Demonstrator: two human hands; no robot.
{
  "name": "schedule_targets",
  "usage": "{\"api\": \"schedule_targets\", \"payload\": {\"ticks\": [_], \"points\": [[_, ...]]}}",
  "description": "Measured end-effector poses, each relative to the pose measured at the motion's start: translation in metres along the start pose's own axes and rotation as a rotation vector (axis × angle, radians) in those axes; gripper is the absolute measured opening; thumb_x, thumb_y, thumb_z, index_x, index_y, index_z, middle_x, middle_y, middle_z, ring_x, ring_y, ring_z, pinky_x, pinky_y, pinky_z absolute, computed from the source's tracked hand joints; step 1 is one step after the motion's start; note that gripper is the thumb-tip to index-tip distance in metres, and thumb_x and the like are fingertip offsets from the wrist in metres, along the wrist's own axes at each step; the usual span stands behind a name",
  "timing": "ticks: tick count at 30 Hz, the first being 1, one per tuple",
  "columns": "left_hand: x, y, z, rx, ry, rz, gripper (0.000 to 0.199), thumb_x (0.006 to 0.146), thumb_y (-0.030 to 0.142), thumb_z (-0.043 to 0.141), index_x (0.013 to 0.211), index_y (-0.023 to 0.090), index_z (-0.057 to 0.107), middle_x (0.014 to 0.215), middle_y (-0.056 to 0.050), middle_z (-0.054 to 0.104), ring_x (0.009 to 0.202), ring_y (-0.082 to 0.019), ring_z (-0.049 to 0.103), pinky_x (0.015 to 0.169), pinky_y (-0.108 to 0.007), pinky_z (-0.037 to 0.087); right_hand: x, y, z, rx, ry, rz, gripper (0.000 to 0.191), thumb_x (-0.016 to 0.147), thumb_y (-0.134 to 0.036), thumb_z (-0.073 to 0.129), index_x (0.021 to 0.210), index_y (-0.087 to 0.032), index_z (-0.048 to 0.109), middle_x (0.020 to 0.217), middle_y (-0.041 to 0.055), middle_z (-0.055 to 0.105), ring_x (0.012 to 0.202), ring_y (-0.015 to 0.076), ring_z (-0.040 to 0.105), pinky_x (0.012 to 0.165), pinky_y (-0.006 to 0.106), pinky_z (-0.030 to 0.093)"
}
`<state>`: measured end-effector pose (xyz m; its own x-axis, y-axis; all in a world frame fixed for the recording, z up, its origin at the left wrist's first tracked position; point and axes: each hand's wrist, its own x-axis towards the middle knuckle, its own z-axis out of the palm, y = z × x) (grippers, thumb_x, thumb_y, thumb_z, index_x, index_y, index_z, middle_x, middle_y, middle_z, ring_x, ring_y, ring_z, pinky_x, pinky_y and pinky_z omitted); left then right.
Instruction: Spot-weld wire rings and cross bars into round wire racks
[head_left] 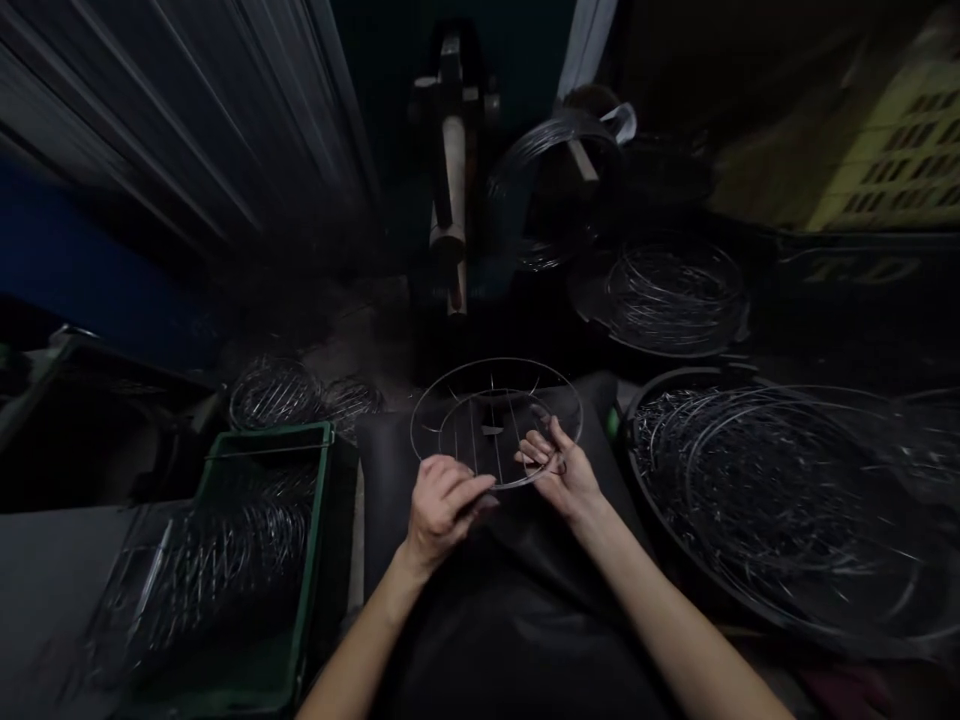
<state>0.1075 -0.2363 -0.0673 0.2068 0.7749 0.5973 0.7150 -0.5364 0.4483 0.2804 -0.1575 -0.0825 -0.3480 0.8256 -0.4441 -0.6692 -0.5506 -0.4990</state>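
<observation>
A round wire rack [474,440], with an outer ring, a smaller inner ring and several thin parallel bars, is held over my dark-covered lap [517,600]. My left hand [444,500] pinches its near rim on the left, thumb and fingers pressed together. Against the near right rim, my right hand [559,465] is closed with curled fingers. Whether a small wire piece is also between those fingers, I cannot tell. The rack tilts slightly, its far edge below the arm of a machine [454,170].
Left stands a green crate [322,520] with wire racks in it; more round racks [276,392] lie behind. On the right, a wide black basin [641,470] holds wire pieces and rings. Farther back are another wire-filled pan [589,300], a wire coil [555,130] and a yellow crate [840,150].
</observation>
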Motion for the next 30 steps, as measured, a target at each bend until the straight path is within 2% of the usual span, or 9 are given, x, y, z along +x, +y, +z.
{"api": "schedule_targets", "payload": {"ticks": [4, 6, 8, 10, 13, 16, 20, 25, 30], "points": [[0.008, 0.002, -0.007, 0.015, 0.010, -0.053, 0.011, 0.077, 0.027, 0.062, 0.087, 0.024, 0.068, 0.078, -0.003, 0.057, 0.088, -0.019, 0.056, 0.089, -0.042, 0.041, -0.001, 0.001, 0.004, 0.014, 0.005, -0.024, 0.013, 0.083, -0.034, 0.055, 0.093, -0.026, 0.056, 0.051, -0.0092, 0.022, 0.042, 0.0074, 0.024, 0.046, 0.021, 0.031], [0.008, 0.005, -0.012, 0.045, 0.146, -0.099, 0.022, 0.074, 0.035, 0.065, 0.094, 0.028, 0.066, 0.097, -0.006, 0.055, 0.108, -0.026, 0.050, 0.098, -0.050, 0.033, -0.001, -0.004, 0.014, 0.049, -0.004, -0.074, 0.011, 0.084, -0.033, 0.055, 0.093, -0.027, 0.056, 0.050, -0.0091, 0.020, 0.042, 0.0071, 0.021, 0.045, 0.020, 0.028], [0.005, 0.008, -0.014, -0.046, 0.399, -0.306, 0.044, 0.077, 0.048, 0.057, 0.116, 0.029, 0.056, 0.122, -0.009, 0.046, 0.123, -0.030, 0.038, 0.103, -0.052, 0.029, -0.003, -0.011, 0.028, 0.087, -0.028, -0.087, 0.010, 0.085, -0.032, 0.054, 0.092, -0.026, 0.057, 0.052, -0.0088, 0.019, 0.042, 0.0067, 0.020, 0.046, 0.019, 0.029], [0.003, 0.008, -0.015, -0.305, 0.563, -0.622, 0.054, 0.085, 0.052, 0.042, 0.133, 0.028, 0.037, 0.136, -0.011, 0.037, 0.129, -0.028, 0.034, 0.103, -0.049, 0.033, -0.008, -0.019, 0.043, 0.110, -0.063, -0.062, 0.011, 0.086, -0.032, 0.053, 0.093, -0.026, 0.058, 0.053, -0.0085, 0.020, 0.044, 0.0063, 0.021, 0.048, 0.020, 0.032], [0.003, 0.010, -0.015, -0.813, 0.445, -0.946, 0.049, 0.091, 0.046, 0.028, 0.138, 0.029, 0.027, 0.137, -0.012, 0.040, 0.125, -0.024, 0.042, 0.097, -0.045, 0.042, -0.017, -0.027, 0.062, 0.114, -0.102, -0.020, 0.013, 0.086, -0.033, 0.053, 0.095, -0.025, 0.059, 0.054, -0.0083, 0.021, 0.044, 0.0057, 0.022, 0.049, 0.020, 0.034], [0.013, 0.017, -0.016, -1.151, 0.296, -0.932, 0.051, 0.091, 0.047, 0.028, 0.138, 0.028, 0.030, 0.137, -0.013, 0.042, 0.124, -0.026, 0.044, 0.095, -0.048, 0.043, -0.022, -0.033, 0.077, 0.146, -0.115, 0.014, 0.014, 0.086, -0.032, 0.054, 0.096, -0.024, 0.058, 0.054, -0.0084, 0.022, 0.044, 0.0052, 0.023, 0.049, 0.019, 0.035], [0.042, 0.028, -0.027, -1.376, 0.273, -0.888, 0.050, 0.090, 0.042, 0.036, 0.137, 0.027, 0.033, 0.135, -0.013, 0.045, 0.123, -0.026, 0.045, 0.096, -0.046, 0.043, -0.018, -0.042, 0.094, 0.215, -0.117, 0.056, 0.015, 0.088, -0.031, 0.051, 0.098, -0.022, 0.057, 0.054, -0.0082, 0.025, 0.046, 0.0052, 0.029, 0.051, 0.019, 0.038], [0.080, 0.033, -0.045, -1.494, 0.343, -0.935, 0.049, 0.089, 0.033, 0.045, 0.135, 0.024, 0.035, 0.124, -0.012, 0.053, 0.115, -0.023, 0.051, 0.093, -0.038, 0.045, -0.014, -0.057, 0.119, 0.244, -0.097, 0.074, 0.016, 0.091, -0.028, 0.045, 0.097, -0.018, 0.056, 0.056, -0.0074, 0.031, 0.047, 0.0050, 0.035, 0.051, 0.018, 0.041], [0.093, 0.038, -0.055, -1.597, 0.468, -0.963, 0.043, 0.088, 0.030, 0.048, 0.129, 0.022, 0.041, 0.117, -0.011, 0.057, 0.110, -0.022, 0.054, 0.088, -0.035, 0.047, -0.019, -0.070, 0.141, 0.216, -0.145, 0.065, 0.018, 0.092, -0.027, 0.040, 0.092, -0.019, 0.056, 0.057, -0.0055, 0.037, 0.050, 0.0059, 0.040, 0.052, 0.019, 0.043]]}}
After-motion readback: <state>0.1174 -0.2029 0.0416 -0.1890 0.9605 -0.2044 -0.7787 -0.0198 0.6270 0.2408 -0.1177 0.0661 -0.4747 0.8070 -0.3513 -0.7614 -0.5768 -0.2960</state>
